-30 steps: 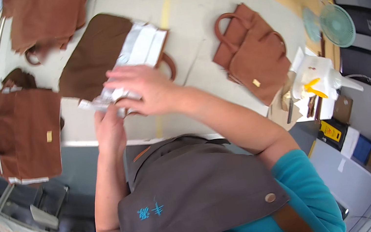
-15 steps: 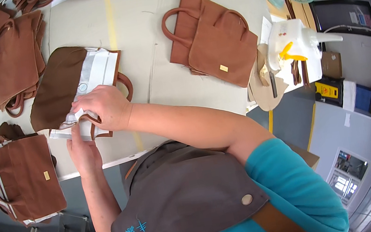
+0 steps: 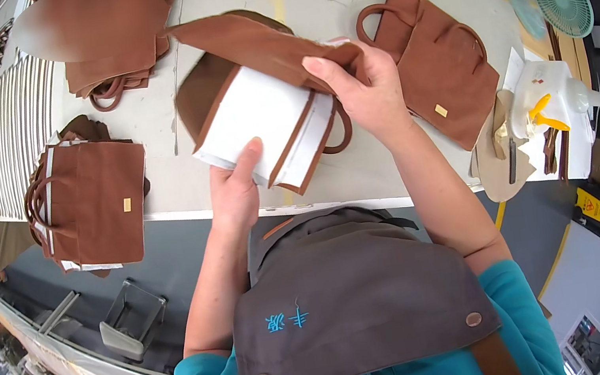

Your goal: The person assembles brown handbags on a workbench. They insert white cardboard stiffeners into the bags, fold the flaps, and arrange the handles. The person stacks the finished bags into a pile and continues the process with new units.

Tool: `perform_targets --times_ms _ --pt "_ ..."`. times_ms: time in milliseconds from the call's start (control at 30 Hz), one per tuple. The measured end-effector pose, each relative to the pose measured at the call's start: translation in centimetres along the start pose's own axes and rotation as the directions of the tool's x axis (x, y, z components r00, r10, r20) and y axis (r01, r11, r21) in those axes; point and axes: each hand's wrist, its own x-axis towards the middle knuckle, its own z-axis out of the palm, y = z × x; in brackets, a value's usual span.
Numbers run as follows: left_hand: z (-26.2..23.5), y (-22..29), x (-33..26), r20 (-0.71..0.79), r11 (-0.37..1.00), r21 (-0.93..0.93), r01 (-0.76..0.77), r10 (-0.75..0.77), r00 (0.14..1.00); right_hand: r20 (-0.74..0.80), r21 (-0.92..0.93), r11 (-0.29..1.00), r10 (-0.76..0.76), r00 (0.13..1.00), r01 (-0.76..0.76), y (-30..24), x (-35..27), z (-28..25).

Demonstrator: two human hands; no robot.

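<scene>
Over the table edge in front of me, I hold an unfinished brown handbag (image 3: 321, 123) with both hands. Its white backing (image 3: 256, 119) faces up, and a curved handle sticks out on its right side. My left hand (image 3: 236, 191) is closed on the near left edge, thumb on top of the white backing and fingers underneath. Higher up, my right hand (image 3: 371, 90) grips a lifted brown flap (image 3: 255, 47), its thumb pressing on the material. The flap stands tilted above the white backing. Dark brown material (image 3: 207, 95) shows behind it.
Another brown handbag (image 3: 101, 198) stands at the table's left edge, and more brown bag pieces (image 3: 441, 74) lie to the right. Stacked brown panels (image 3: 118, 67) sit at the back left. At the right are a white container (image 3: 540, 93), yellow-handled tool (image 3: 544, 116) and green fan (image 3: 562, 1).
My hands have moved apart, the right one rightward with the brown flap raised in it. The handbag has shifted right and turned, showing more white backing. My view has swung left.
</scene>
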Motion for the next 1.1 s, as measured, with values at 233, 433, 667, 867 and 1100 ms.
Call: perform_targets --times_ms 233,433,667,867,1100 --pt "1.9 -0.8 -1.5 0.019 0.994 0.001 0.109 -0.109 0.994 -0.051 0.011 0.992 0.129 0.990 -0.129 1.6 -1.6 -3.3" --pt "3.4 -0.2 -2.0 0.014 0.990 -0.009 0.142 -0.142 0.990 0.022 0.042 0.991 0.129 0.991 -0.130 1.8 -2.3 -3.6" --pt "3.4 0.8 -1.9 0.002 0.993 0.006 0.117 -0.117 0.993 0.054 0.007 0.989 0.147 0.988 -0.148 0.2 -2.0 -3.1" --pt "3.0 1.3 -1.5 -0.005 0.992 -0.002 0.127 -0.127 0.992 0.139 0.029 0.997 0.073 0.988 -0.078 0.2 -2.2 -2.3" --pt "2.8 2.3 -1.2 -0.007 0.991 0.046 0.125 -0.125 0.992 0.181 0.014 0.992 0.120 0.976 -0.124 0.4 -2.2 -2.0"
